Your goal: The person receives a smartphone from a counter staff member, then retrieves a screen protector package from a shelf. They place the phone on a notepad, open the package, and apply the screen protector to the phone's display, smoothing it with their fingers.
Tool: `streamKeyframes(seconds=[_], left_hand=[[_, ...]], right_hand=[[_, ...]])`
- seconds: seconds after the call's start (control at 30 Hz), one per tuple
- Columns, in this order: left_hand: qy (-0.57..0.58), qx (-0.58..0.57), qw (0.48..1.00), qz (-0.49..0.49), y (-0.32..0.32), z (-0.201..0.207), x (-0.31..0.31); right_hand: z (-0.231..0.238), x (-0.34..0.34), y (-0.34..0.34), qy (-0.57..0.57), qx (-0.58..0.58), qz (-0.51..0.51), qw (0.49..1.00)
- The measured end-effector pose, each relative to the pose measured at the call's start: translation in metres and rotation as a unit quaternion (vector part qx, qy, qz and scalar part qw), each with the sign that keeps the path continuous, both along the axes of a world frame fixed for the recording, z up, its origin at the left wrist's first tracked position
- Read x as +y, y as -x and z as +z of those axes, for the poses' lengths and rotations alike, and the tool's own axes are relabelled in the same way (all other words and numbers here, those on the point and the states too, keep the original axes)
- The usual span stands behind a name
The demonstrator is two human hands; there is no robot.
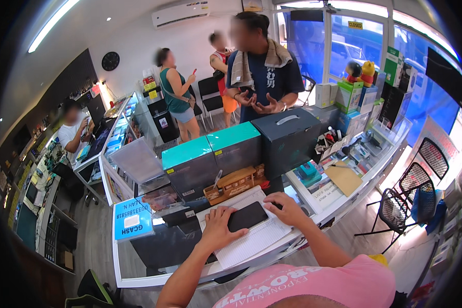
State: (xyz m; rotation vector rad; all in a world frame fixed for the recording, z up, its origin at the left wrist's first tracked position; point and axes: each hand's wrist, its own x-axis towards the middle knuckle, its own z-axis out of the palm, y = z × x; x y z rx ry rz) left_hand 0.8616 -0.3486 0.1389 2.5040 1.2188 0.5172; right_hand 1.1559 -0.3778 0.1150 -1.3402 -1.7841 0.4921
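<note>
A black smartphone point(248, 216) lies on an open ruled notebook point(251, 245) on the glass counter. My left hand point(219, 228) rests on the notebook at the phone's left side, fingers spread and thumb by its lower edge. Just off the phone's right end is my right hand point(286, 209), its fingers curled near a small dark thing that I cannot make out. Behind the notebook stands a wooden desk organizer point(236, 186) with a pen upright in it.
Teal-topped boxes point(188, 154) and a black box with a handle point(285, 131) line the counter's far edge. Beyond them a person point(267, 72) with a towel gestures. A blue sign point(132, 219) is at left, a brown envelope point(344, 177) at right. Black chairs point(401, 203) stand further right.
</note>
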Motion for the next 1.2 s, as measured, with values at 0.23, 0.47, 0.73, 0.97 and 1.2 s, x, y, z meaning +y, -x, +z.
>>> streamKeyframes(seconds=[0.23,0.47,0.73,0.97,1.2], left_hand=[[0.002,0.015,1.000,0.009,0.000,0.006,-0.001],[0.010,-0.004,0.999,0.035,-0.001,0.004,-0.001],[-0.025,-0.027,0.999,0.022,0.001,-0.001,-0.001],[-0.040,-0.049,0.998,0.033,0.001,-0.012,0.005],[0.009,-0.032,0.999,0.039,0.008,0.003,-0.001]], right_hand=[[0.005,0.000,0.003,0.028,0.066,-0.016,0.997],[0.005,-0.002,0.003,0.033,0.078,-0.031,0.996],[0.007,-0.002,0.005,0.033,0.082,-0.038,0.995],[-0.009,0.006,0.000,0.037,0.083,-0.057,0.994],[0.001,0.002,0.002,0.020,0.084,-0.052,0.995]])
